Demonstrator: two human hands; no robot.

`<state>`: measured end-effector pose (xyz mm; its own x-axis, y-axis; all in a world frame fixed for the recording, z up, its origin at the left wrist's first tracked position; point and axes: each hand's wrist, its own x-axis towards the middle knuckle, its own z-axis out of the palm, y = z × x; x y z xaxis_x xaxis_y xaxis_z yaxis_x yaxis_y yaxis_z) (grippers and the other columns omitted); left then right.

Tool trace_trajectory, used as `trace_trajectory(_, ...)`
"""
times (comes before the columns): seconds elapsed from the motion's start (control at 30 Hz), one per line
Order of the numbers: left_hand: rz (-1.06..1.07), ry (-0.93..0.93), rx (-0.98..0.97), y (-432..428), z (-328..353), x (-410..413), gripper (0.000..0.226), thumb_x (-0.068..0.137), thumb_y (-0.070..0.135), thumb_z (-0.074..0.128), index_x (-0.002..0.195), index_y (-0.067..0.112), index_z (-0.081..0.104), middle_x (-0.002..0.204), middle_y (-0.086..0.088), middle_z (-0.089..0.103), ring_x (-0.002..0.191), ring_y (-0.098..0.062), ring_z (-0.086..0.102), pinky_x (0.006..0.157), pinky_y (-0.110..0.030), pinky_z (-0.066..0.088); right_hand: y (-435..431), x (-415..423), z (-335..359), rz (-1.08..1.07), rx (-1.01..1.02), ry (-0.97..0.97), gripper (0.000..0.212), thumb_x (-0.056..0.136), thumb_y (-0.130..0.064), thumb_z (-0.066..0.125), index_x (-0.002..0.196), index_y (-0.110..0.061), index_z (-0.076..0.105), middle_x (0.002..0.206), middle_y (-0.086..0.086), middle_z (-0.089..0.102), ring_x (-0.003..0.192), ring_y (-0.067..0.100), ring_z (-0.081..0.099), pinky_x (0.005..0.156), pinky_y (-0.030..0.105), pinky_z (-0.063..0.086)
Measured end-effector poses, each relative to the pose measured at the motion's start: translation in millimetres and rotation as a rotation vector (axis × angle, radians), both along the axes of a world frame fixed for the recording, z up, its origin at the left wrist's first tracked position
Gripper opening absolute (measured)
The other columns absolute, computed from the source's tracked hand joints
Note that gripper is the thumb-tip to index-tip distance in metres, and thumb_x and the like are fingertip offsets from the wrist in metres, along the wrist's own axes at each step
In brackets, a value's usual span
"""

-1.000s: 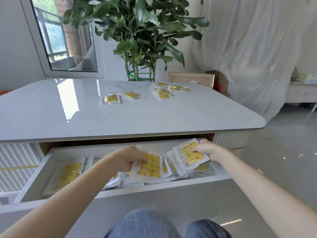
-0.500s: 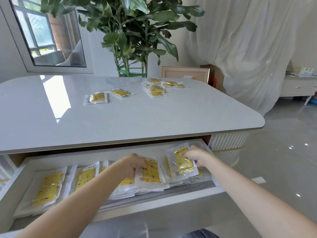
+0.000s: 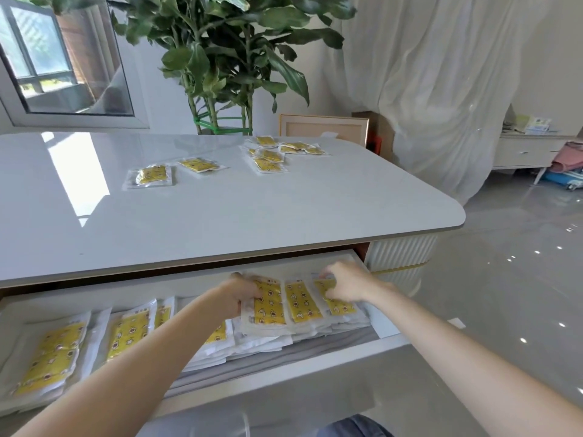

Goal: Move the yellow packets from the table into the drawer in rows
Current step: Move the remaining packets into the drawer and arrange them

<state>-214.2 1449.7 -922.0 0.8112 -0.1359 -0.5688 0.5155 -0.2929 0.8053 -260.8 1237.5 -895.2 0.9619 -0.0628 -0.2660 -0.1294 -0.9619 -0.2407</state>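
Observation:
The open white drawer [image 3: 315, 367] under the table holds a row of clear packets with yellow printed inserts. My left hand [image 3: 243, 294] grips the left edge of a yellow packet [image 3: 268, 302] lying on the stack at the drawer's right. My right hand [image 3: 345, 283] presses its fingers on the rightmost yellow packet [image 3: 339, 305], which lies flat. Between them lies another packet [image 3: 301, 302]. More packets fill the drawer's left [image 3: 50, 354]. On the white table [image 3: 284, 216] several packets remain: one [image 3: 151, 176], one [image 3: 198, 164] and a far cluster [image 3: 268, 157].
A large potted plant [image 3: 220, 58] stands behind the table, next to a framed board [image 3: 325, 129]. A white curtain [image 3: 441, 89] hangs at the right over a glossy grey floor. A low cabinet [image 3: 530, 151] sits far right. My knee [image 3: 356, 427] shows below the drawer.
Both hands have lowered their packets from a tilted, raised hold to flat on the stack at the drawer's right. The view has shifted so more of the drawer's left side shows.

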Motion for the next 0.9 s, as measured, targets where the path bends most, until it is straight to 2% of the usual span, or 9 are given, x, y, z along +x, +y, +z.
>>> trace_trajectory(0.13, 0.033, 0.016, -0.009, 2, 1, -2, 0.030, 0.086, -0.009, 0.057, 0.115, -0.005, 0.050, 0.115, -0.019, 0.058, 0.111, -0.034, 0.060, 0.093, -0.042, 0.051, 9, 0, -12, 0.239, -0.081, 0.272, 0.082, 0.087, -0.028, 0.066, 0.153, -0.023, 0.017, 0.159, 0.001, 0.023, 0.142, 0.025, 0.032, 0.113, 0.038, 0.034)
trace_trajectory(0.23, 0.042, 0.026, -0.034, 3, 1, -2, 0.019, 0.086, -0.009, 0.057, 0.104, -0.002, 0.053, 0.113, -0.018, 0.059, 0.111, -0.032, 0.061, 0.095, -0.040, 0.051, 8, -1, -17, 0.252, -0.154, 0.323, 0.086, 0.089, -0.037, 0.063, 0.154, -0.024, 0.009, 0.161, 0.003, 0.017, 0.143, 0.025, 0.028, 0.113, 0.037, 0.032)
trace_trajectory(0.37, 0.047, 0.031, -0.082, 1, 0, 1, 0.012, 0.084, -0.008, 0.060, 0.094, -0.001, 0.058, 0.116, -0.020, 0.061, 0.107, -0.029, 0.060, 0.099, -0.046, 0.048, 1, -3, -18, 0.193, -0.182, 0.328, 0.082, 0.091, -0.031, 0.061, 0.154, -0.018, 0.012, 0.159, 0.003, 0.023, 0.140, 0.025, 0.034, 0.111, 0.036, 0.036)
trace_trajectory(0.47, 0.056, 0.047, -0.151, -4, 3, -2, 0.009, 0.088, -0.008, 0.056, 0.089, 0.000, 0.058, 0.111, -0.019, 0.063, 0.108, -0.032, 0.061, 0.097, -0.044, 0.049, 1, -7, -9, 0.099, 0.041, 0.178, 0.066, 0.091, -0.030, 0.062, 0.149, -0.014, 0.033, 0.151, 0.004, 0.040, 0.134, 0.023, 0.043, 0.108, 0.033, 0.039)
trace_trajectory(0.57, 0.075, 0.164, -0.312, -9, 11, -7, 0.016, 0.091, -0.006, 0.052, 0.106, -0.002, 0.057, 0.102, -0.019, 0.063, 0.097, -0.031, 0.063, 0.089, -0.041, 0.054, 7, -12, 1, -0.074, 0.426, 0.041, 0.042, 0.098, -0.031, 0.052, 0.134, -0.012, 0.054, 0.135, 0.004, 0.057, 0.119, 0.020, 0.056, 0.098, 0.030, 0.044)
trace_trajectory(0.63, 0.121, 0.249, -0.418, -16, 17, -11, 0.019, 0.094, -0.004, 0.048, 0.112, -0.002, 0.054, 0.091, -0.018, 0.061, 0.106, -0.030, 0.060, 0.097, -0.042, 0.047, 14, -13, 3, -0.205, 0.668, 0.109, 0.034, 0.097, -0.032, 0.053, 0.117, -0.007, 0.062, 0.105, 0.008, 0.065, 0.091, 0.020, 0.063, 0.085, 0.032, 0.052)
trace_trajectory(0.73, 0.141, 0.293, -0.508, -28, 24, -16, 0.018, 0.094, -0.003, 0.049, 0.111, -0.005, 0.055, 0.091, -0.018, 0.062, 0.104, -0.029, 0.061, 0.101, -0.044, 0.043, 20, -12, 1, -0.336, 0.830, 0.176, 0.018, 0.092, -0.025, 0.063, 0.091, -0.008, 0.060, 0.068, 0.003, 0.049, 0.063, 0.016, 0.056, 0.068, 0.030, 0.054)
trace_trajectory(0.8, 0.126, 0.280, -0.495, -36, 25, -19, 0.017, 0.092, -0.003, 0.051, 0.109, -0.005, 0.056, 0.095, -0.017, 0.064, 0.092, -0.028, 0.062, 0.101, -0.041, 0.045, 18, -12, 3, -0.393, 0.842, 0.165, 0.015, 0.091, -0.019, 0.065, 0.091, -0.006, 0.059, 0.069, 0.004, 0.050, 0.059, 0.015, 0.054, 0.059, 0.027, 0.051)
trace_trajectory(0.9, 0.076, 0.207, -0.405, -42, 28, -22, 0.011, 0.093, -0.003, 0.050, 0.086, 0.000, 0.058, 0.091, -0.015, 0.062, 0.083, -0.023, 0.060, 0.093, -0.036, 0.047, 4, -12, 6, -0.474, 0.736, 0.127, 0.019, 0.092, -0.015, 0.063, 0.103, -0.002, 0.057, 0.086, 0.011, 0.052, 0.069, 0.019, 0.057, 0.051, 0.025, 0.052)
